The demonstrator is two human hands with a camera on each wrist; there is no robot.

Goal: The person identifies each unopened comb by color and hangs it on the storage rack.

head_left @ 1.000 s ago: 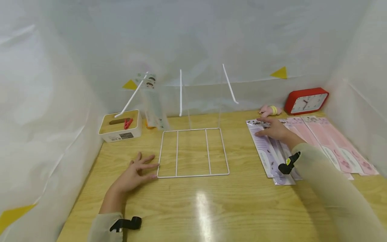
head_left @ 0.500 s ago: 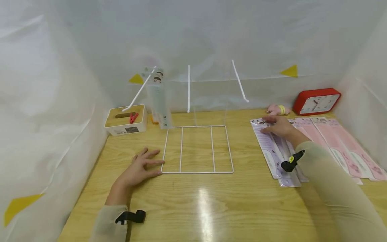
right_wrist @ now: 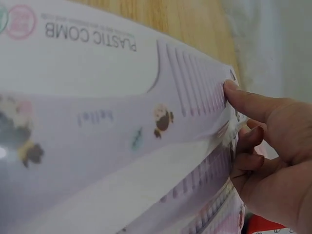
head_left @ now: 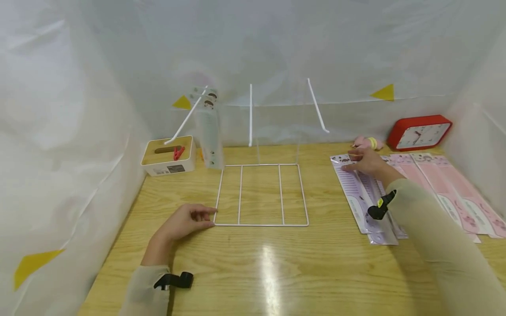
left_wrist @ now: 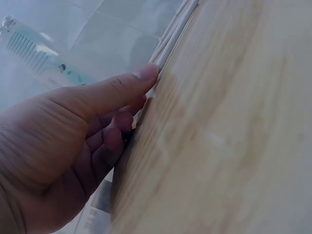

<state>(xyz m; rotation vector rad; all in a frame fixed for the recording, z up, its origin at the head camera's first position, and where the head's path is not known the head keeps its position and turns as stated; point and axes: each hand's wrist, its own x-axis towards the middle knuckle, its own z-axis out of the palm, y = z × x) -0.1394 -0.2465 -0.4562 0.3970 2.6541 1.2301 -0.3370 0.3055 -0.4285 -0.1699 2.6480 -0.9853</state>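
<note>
A white wire display rack (head_left: 261, 225) stands on the table, its three hooks pointing forward above its base. My left hand (head_left: 185, 222) is at the base's front left corner; in the left wrist view its thumb and index finger pinch the wire (left_wrist: 176, 40). On the right, my right hand (head_left: 368, 163) holds the top end of a purple packaged plastic comb (head_left: 349, 188). The right wrist view shows the thumb on the pack's face and the other fingers curled at its edge. More purple packs (head_left: 382, 238) lie partly beneath it. Green comb packs (head_left: 209, 134) hang on the left hook.
Pink comb packs (head_left: 446, 188) lie to the right of the purple ones. Behind them are a red clock (head_left: 421, 131) and a small pink item (head_left: 365, 142). A tissue box (head_left: 168, 167) with a red clip (head_left: 178, 153) stands back left. White sheeting surrounds the table.
My left hand's spread fingers have drawn together at the rack's corner. The right hand stays at the top of the purple pack. The whole head view has shifted slightly.
</note>
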